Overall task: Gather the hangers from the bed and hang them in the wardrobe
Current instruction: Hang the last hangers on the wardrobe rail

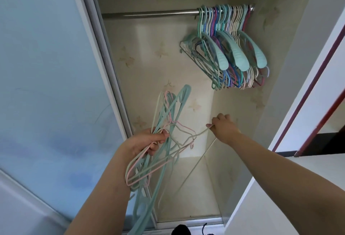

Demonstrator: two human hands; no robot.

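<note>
Cream-coloured wire runs out of my right hand [223,129]: its grip is a pinch, thumb and curled fingers closed on one thin cream hanger [197,135] at its upper end. From that pinch the hanger's long axis slants down and to my left, back toward the bundle of hangers [149,162], where its lower part looks hooked among the pink and teal ones; I cannot tell exactly where it catches. My left hand [149,141] grips the bundle around its middle, fingers curled over the wires, with teal and pink ends sticking up above the fist and longer teal ones trailing down past my forearm.

So the single hanger lies between my two hands, right hand higher and deeper inside the wardrobe [291,66], left hand lower and nearer the sliding door [56,85]. My right arm is stretched nearly straight; my left is bent, wrist turned inward.

Up and slightly right of my right hand is the steel rail [158,13], with a packed row of hung hangers [231,48] at its right end and bare rail to their left. My judgement: the cream hanger must come free of the bundle first, then rise toward that rail.
</note>
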